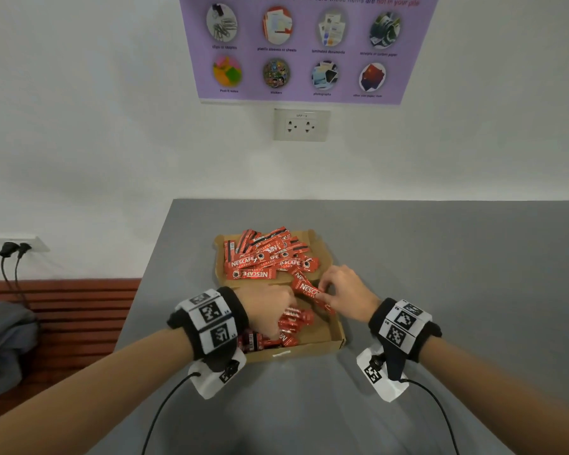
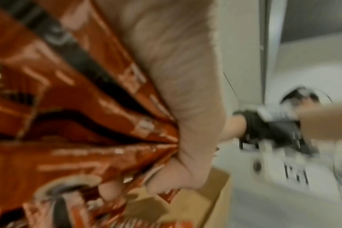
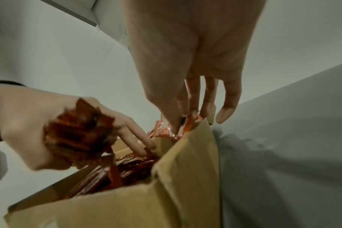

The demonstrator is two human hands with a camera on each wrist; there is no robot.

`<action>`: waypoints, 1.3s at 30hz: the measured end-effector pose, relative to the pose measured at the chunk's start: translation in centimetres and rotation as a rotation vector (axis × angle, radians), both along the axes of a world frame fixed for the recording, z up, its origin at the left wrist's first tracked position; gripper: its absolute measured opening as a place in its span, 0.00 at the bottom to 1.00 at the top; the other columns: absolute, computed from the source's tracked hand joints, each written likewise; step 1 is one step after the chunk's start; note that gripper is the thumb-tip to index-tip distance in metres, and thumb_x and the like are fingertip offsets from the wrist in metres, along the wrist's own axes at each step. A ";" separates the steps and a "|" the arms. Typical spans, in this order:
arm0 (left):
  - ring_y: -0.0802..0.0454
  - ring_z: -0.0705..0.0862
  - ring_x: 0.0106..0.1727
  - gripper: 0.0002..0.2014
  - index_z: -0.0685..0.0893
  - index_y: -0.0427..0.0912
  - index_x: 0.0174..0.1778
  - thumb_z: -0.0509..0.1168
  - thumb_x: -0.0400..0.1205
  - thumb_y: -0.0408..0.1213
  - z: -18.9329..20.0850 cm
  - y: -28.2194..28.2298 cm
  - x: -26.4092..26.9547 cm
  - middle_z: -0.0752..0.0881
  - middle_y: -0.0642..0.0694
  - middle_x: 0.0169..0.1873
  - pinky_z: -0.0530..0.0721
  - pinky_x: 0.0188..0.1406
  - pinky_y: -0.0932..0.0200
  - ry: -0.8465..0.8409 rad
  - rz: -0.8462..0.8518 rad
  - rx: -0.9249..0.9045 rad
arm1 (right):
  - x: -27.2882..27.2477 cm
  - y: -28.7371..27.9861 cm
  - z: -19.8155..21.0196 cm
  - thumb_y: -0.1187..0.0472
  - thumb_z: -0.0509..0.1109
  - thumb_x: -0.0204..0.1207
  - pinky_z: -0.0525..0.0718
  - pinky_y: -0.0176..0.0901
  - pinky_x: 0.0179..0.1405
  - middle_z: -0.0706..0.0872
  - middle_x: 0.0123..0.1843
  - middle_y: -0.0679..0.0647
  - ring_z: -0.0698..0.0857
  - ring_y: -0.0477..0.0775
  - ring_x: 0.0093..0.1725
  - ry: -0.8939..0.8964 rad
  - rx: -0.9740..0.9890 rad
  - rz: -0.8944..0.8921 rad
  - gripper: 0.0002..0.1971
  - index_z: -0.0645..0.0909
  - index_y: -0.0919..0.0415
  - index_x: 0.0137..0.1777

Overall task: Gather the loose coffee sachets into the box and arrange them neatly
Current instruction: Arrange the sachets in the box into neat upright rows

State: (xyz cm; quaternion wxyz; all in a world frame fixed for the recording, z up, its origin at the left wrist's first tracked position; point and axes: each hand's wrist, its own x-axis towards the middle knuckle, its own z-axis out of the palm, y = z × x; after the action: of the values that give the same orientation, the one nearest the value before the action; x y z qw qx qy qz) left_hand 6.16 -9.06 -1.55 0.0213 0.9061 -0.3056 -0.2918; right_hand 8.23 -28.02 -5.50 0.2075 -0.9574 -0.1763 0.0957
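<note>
Head view: my two hands are both over one shallow cardboard box (image 1: 337,336) that sits on the grey table (image 1: 440,257). My left hand (image 1: 266,310) is curled into a fist round a bunch of red coffee sachets (image 1: 294,320), held over the near half of the box. I cannot count the bunch exactly; in the left wrist view at least four sachets (image 2: 78,108) fan out from my palm, and the picture is blurred. In the right wrist view the same bunch (image 3: 78,131) pokes out of my fist, while two of my left fingers (image 3: 139,141) stretch down into the box and touch the sachets lying there.

My right hand (image 1: 345,290) pinches one sachet (image 1: 309,290) by its end, thumb against fingertips, at the right wall of the box about halfway along. That sachet lies slantwise, its far end toward the loose pile. In the right wrist view my little finger (image 3: 228,108) hangs straight and holds nothing, just outside the wall.

The far half of the box holds a loose heap of sachets (image 1: 266,257), crossing one another at odd angles; I make out roughly a dozen, though overlaps hide some. A few more lie in the near left corner (image 1: 260,341) under my left wrist, number unclear.

On the wall behind are one purple poster (image 1: 306,47) showing eight round pictures, and one double socket (image 1: 302,125) below it.
</note>
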 end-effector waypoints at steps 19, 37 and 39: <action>0.44 0.80 0.57 0.26 0.75 0.34 0.66 0.71 0.75 0.42 -1.8 1.1 -1.3 0.75 0.41 0.63 0.79 0.55 0.57 -0.073 -0.047 0.090 | 0.8 2.6 0.2 0.67 0.63 0.79 0.80 0.45 0.56 0.86 0.53 0.54 0.82 0.53 0.55 -0.141 -0.164 0.215 0.09 0.84 0.61 0.53; 0.47 0.78 0.44 0.25 0.77 0.33 0.63 0.71 0.74 0.43 -1.9 1.3 -1.6 0.70 0.40 0.60 0.79 0.46 0.59 -0.085 -0.033 0.084 | 0.9 3.2 -1.2 0.52 0.71 0.74 0.76 0.48 0.55 0.85 0.48 0.51 0.79 0.54 0.52 -0.212 -0.262 0.124 0.08 0.82 0.57 0.43; 0.45 0.79 0.49 0.26 0.76 0.34 0.65 0.71 0.74 0.44 -2.0 1.3 -1.5 0.70 0.40 0.61 0.80 0.50 0.58 -0.077 -0.034 0.083 | 0.9 3.2 -1.2 0.52 0.72 0.73 0.76 0.49 0.55 0.85 0.47 0.52 0.79 0.54 0.52 -0.203 -0.281 0.108 0.09 0.80 0.57 0.41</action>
State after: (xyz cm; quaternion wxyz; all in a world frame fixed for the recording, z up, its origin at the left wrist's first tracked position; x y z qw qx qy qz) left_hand 4.63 -7.81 -3.56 -0.0329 0.9114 -0.3091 -0.2696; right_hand 9.13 -24.81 -6.65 0.0472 -0.9709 -0.2326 0.0332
